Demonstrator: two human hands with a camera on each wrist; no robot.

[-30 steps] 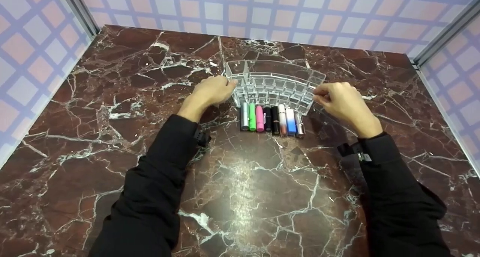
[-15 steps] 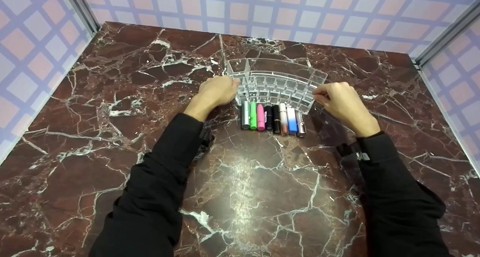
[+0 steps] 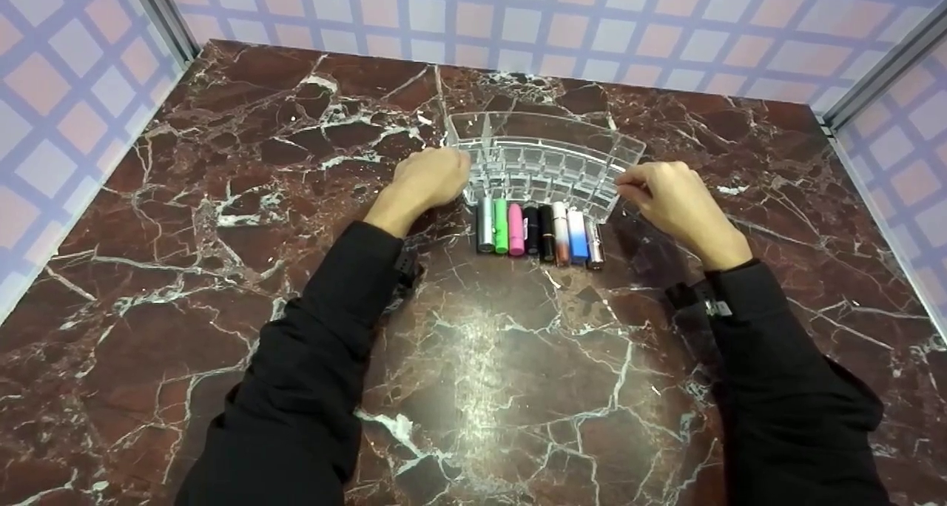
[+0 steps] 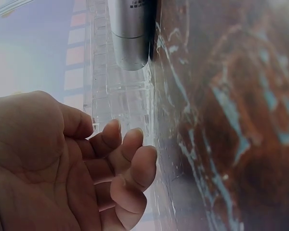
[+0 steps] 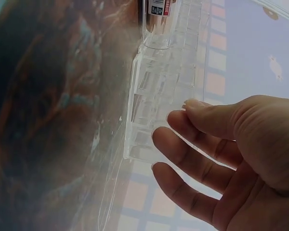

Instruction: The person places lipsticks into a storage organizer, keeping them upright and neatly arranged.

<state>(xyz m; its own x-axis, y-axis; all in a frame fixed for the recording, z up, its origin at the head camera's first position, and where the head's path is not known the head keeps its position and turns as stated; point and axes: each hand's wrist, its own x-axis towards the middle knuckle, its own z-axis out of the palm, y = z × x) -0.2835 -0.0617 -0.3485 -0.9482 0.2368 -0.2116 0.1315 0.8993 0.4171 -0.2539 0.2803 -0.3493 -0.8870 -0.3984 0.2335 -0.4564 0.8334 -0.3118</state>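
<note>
A clear plastic makeup organizer (image 3: 547, 154), curved and divided into tiered compartments, stands on the marbled table. My left hand (image 3: 429, 179) is at its left end with bent fingers; the left wrist view shows the thumb and curled fingers (image 4: 143, 166) against the clear side. At the opposite end my right hand (image 3: 681, 204) pinches the edge between thumb and index finger, the other fingers (image 5: 178, 149) loosely bent. Lipstick-like tubes lie side by side along the front, including a silver tube (image 3: 485, 226), a green tube (image 3: 501, 226), a pink tube (image 3: 516, 230) and a blue-and-white tube (image 3: 577, 237).
The dark red marbled table (image 3: 488, 388) extends around the organizer. Checkered panels (image 3: 518, 25) rise behind and at both sides, with metal posts (image 3: 159, 21) at the corners.
My left hand has shifted slightly right at the organizer's left end. The right hand keeps its place, and the tubes stay in their row; the head view has tilted a little.
</note>
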